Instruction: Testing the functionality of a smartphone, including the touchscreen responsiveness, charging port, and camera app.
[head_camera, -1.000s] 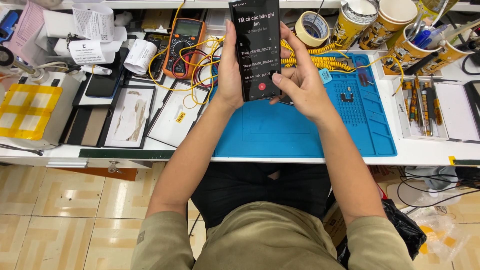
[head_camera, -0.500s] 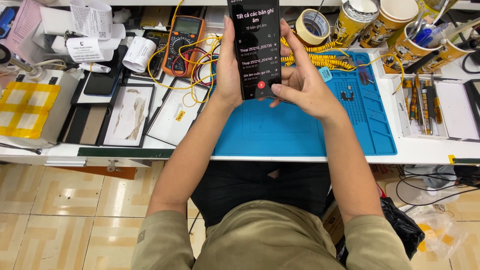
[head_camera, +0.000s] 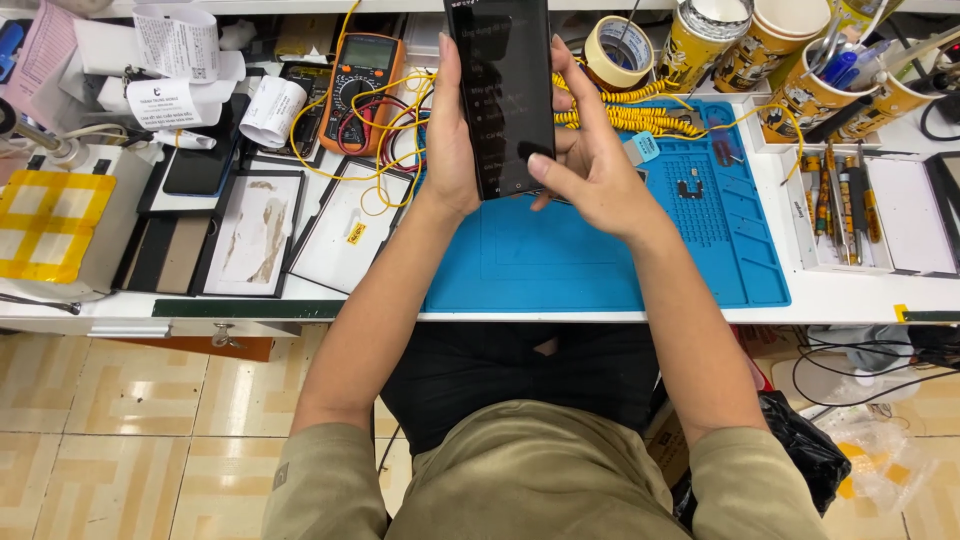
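I hold a black smartphone (head_camera: 500, 90) upright above the blue work mat (head_camera: 560, 260), its dim screen facing me. My left hand (head_camera: 450, 140) grips the phone's left edge, fingers wrapped behind it. My right hand (head_camera: 590, 165) cups the right edge, with the thumb resting on the lower part of the screen. The phone's top runs out of the picture.
An orange multimeter (head_camera: 362, 85) with yellow and red leads lies behind the mat. Phone screens and glass panels (head_camera: 255, 235) sit at left beside a yellow-taped device (head_camera: 45, 215). Tape roll (head_camera: 618, 45), cups of tools (head_camera: 810, 80) and a tray of screwdrivers (head_camera: 840, 200) stand at right.
The screen has gone from a bright list with a red button to a dimmer dark page. My right thumb has lifted higher on the screen, and the phone sits slightly higher.
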